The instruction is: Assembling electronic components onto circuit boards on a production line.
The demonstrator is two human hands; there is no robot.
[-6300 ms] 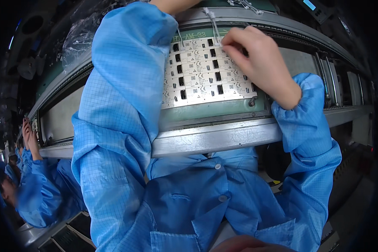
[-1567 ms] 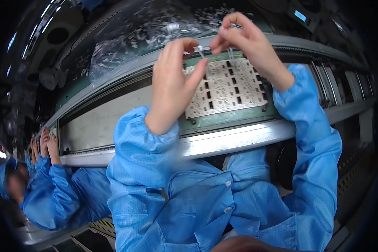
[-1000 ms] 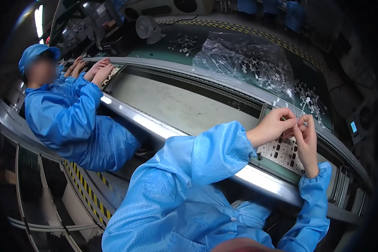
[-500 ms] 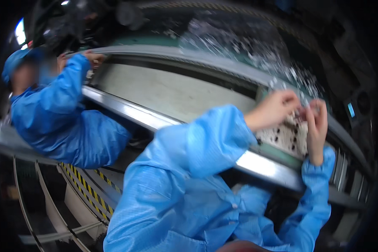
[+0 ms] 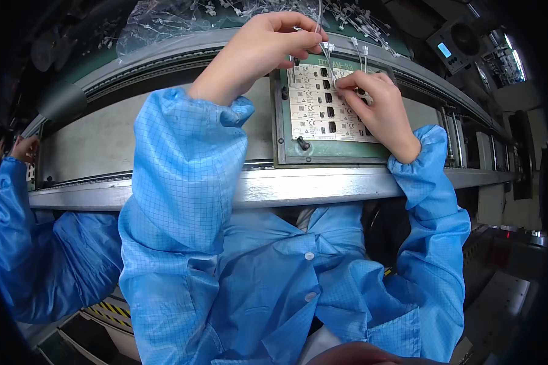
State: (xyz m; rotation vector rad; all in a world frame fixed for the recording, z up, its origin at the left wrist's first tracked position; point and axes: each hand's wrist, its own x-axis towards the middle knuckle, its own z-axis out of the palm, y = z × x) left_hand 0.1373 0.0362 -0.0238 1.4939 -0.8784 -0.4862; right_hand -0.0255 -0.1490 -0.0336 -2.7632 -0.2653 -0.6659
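My left hand (image 5: pixel 280 39) is closed over the far edge of a green fixture frame (image 5: pixel 279 131), its fingers pinched on a thin white cable. Just beyond its fingertips is a small white connector (image 5: pixel 328 47), with leads running down toward my right hand (image 5: pixel 377 103). That hand has thumb and forefinger pinched on the leads, above the panel. In the frame lies a panel of white circuit boards (image 5: pixel 310 115) bearing black components (image 5: pixel 330 112). More white-tipped leads (image 5: pixel 363 51) stand up at the far side. My right hand covers part of the panel.
The fixture sits on a conveyor with a pale belt (image 5: pixel 164 131) and a metal front rail (image 5: pixel 298 186). Beyond are a clear plastic bag (image 5: pixel 158 30) and loose white cables (image 5: pixel 365 24). At the far left, a co-worker's hand (image 5: pixel 25 149) is over the line.
My view has swung right, so the fixture now sits nearer the middle and the co-worker farther left. My hands have moved apart slightly, both still pinched; the picture is sharper.
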